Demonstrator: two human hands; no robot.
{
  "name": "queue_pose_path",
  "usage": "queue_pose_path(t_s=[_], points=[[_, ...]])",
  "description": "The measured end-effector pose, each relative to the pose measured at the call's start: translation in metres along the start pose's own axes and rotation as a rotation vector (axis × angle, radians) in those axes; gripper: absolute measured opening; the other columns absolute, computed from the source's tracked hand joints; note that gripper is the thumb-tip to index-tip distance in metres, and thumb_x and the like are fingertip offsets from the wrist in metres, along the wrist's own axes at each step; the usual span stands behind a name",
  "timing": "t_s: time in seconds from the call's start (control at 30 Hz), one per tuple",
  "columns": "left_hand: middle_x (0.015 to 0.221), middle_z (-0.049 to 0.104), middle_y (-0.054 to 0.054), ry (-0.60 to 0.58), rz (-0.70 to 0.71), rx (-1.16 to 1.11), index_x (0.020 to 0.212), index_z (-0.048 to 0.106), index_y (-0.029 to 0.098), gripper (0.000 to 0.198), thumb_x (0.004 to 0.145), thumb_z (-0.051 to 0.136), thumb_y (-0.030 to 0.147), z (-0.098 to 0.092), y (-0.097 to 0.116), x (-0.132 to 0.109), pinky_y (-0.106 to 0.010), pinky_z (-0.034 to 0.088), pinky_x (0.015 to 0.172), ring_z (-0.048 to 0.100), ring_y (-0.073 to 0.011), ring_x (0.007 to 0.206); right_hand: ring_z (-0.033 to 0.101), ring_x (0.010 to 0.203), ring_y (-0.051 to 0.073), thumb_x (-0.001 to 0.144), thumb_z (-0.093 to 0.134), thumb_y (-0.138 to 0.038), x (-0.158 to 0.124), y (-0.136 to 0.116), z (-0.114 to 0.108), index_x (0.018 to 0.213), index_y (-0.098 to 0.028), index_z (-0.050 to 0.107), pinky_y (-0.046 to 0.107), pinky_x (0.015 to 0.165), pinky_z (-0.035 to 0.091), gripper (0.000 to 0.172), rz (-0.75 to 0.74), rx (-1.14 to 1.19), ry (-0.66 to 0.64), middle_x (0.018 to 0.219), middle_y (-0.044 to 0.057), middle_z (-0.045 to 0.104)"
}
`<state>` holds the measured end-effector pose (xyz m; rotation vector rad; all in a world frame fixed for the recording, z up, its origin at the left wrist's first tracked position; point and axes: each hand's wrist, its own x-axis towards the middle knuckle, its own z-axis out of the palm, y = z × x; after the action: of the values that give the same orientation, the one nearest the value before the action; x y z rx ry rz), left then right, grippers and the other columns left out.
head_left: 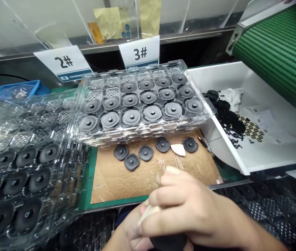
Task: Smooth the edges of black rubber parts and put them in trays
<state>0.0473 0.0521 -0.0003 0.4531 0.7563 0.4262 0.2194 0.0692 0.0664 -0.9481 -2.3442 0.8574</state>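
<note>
At the bottom centre my right hand (pixel 189 202) lies over my left hand (pixel 134 226). Between them is a black disc (pixel 169 241), mostly hidden by the fingers. My right fingers are pressed round a pale, cream-coloured piece (pixel 149 213). My left fingers wrap round the disc from below. On the cardboard (pixel 111 181) beyond my hands lie several black discs (pixel 145 152) with small raised centres, and a white wedge-shaped piece (pixel 178 150) between two of them.
A stacked clear tray (pixel 140 130) holds rows of black discs behind the cardboard. More clear trays (pixel 67 181) stand left. A white bin (pixel 273 158) with black scraps is right, below a green conveyor belt (pixel 281 52). A pen-like tool (pixel 205 145) lies beside the bin.
</note>
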Motion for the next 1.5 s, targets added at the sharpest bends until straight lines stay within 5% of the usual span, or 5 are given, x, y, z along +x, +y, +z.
queue_pose_path(t_s=[0.2, 0.6, 0.87, 1.27, 1.5], points=[[0.092, 0.071, -0.006, -0.328, -0.253, -0.405, 0.105, 0.063, 0.022, 0.051, 0.058, 0.074, 0.04, 0.004, 0.011, 0.005, -0.021, 0.054, 0.058, 0.069, -0.0213, 0.076, 0.056, 0.087, 0.014, 0.088, 0.045, -0.019, -0.022, 0.048, 0.023, 0.106, -0.023, 0.06, 0.027, 0.077, 0.042, 0.024, 0.492, 0.017, 0.223, 0.095, 0.003, 0.063], [0.112, 0.062, -0.011, -0.297, -0.088, -0.404, 0.12, 0.048, 0.027, 0.06, 0.065, 0.069, 0.038, -0.012, 0.014, 0.013, -0.029, 0.053, 0.07, 0.061, -0.0315, 0.099, 0.055, 0.098, 0.025, 0.085, 0.042, -0.022, -0.073, 0.088, 0.158, 0.121, -0.025, 0.053, 0.042, 0.084, 0.047, 0.038, 0.755, -0.104, 0.462, 0.121, 0.011, 0.049], [0.122, 0.057, -0.008, -0.224, 0.06, -0.385, 0.117, 0.051, 0.031, 0.055, 0.065, 0.07, 0.033, -0.013, 0.015, 0.007, -0.033, 0.049, 0.083, 0.055, -0.0293, 0.109, 0.058, 0.097, 0.022, 0.083, 0.044, -0.018, -0.051, 0.11, 0.144, 0.103, -0.021, 0.062, 0.038, 0.084, 0.049, 0.027, 0.676, -0.003, 0.562, 0.105, 0.008, 0.06], [0.114, 0.062, -0.007, -0.244, 0.187, -0.307, 0.108, 0.058, 0.033, 0.052, 0.059, 0.075, 0.033, -0.01, 0.02, -0.005, -0.033, 0.052, 0.075, 0.057, -0.0312, 0.105, 0.064, 0.091, 0.021, 0.082, 0.05, -0.023, -0.047, 0.069, 0.134, 0.105, -0.019, 0.063, 0.031, 0.077, 0.053, 0.027, 0.699, 0.306, 0.516, 0.103, 0.008, 0.067], [0.102, 0.066, -0.008, -0.129, 0.088, -0.205, 0.107, 0.061, 0.023, 0.065, 0.047, 0.081, 0.036, -0.001, 0.017, -0.001, -0.034, 0.052, 0.072, 0.062, -0.0288, 0.093, 0.059, 0.094, 0.019, 0.088, 0.046, -0.026, -0.033, 0.019, 0.061, 0.117, -0.024, 0.052, 0.03, 0.079, 0.045, 0.03, 0.56, 0.046, 0.768, 0.105, 0.005, 0.064]])
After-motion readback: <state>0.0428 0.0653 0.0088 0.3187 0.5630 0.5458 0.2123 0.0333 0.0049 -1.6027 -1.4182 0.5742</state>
